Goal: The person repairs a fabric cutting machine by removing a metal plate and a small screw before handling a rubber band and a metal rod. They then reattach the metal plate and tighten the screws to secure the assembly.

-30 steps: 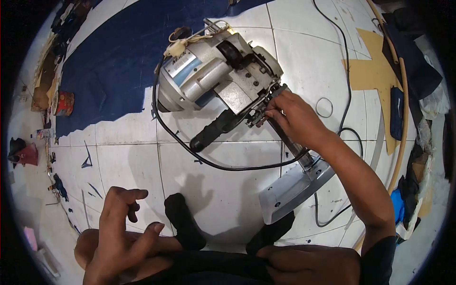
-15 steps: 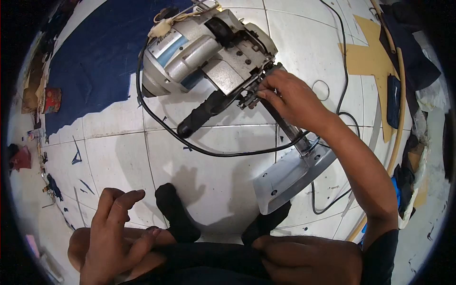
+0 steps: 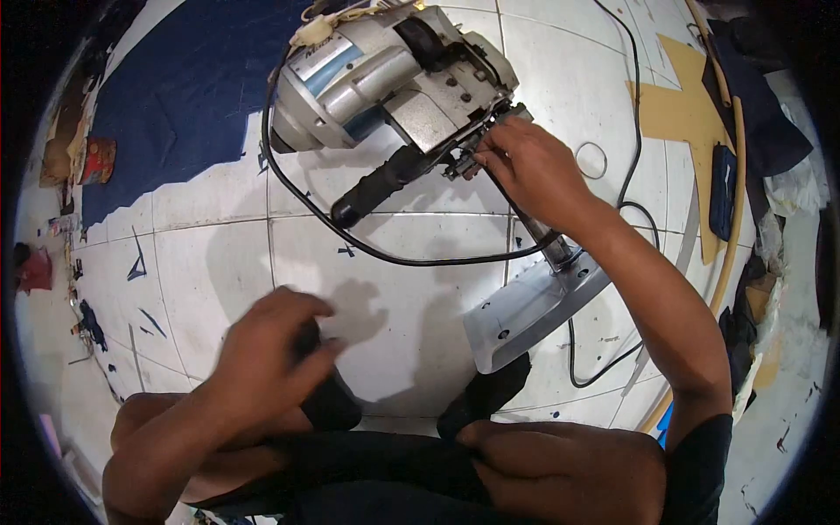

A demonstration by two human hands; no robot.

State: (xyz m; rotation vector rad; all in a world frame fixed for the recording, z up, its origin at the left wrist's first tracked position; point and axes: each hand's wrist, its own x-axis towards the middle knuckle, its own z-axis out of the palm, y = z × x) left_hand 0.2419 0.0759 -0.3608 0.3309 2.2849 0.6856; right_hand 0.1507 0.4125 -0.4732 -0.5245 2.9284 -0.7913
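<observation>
A cloth cutting machine (image 3: 437,114) lies tipped over on the tiled floor, its silver motor toward the left. Its black handle (image 3: 376,188) juts toward me, and its metal base plate (image 3: 534,306) points down to the right near my foot. My right hand (image 3: 538,175) is closed, thumb and fingers pinching the small metal mechanism between motor and upright. The fingers partly cover that mechanism, so its exact part is hidden. My left hand (image 3: 276,350) hangs above the floor near my knee, empty, with thumb and fingers apart and somewhat blurred.
A black cable (image 3: 411,261) loops across the floor below the machine. Navy cloth (image 3: 175,131) spreads at upper left beside a red tin (image 3: 98,162). Brown cardboard (image 3: 669,114), a long tan pole (image 3: 733,192) and a dark pouch (image 3: 723,192) lie at right.
My left hand has moved up and right from beside my knee. My right hand keeps its pinch on the mechanism. The machine sits slightly higher in view.
</observation>
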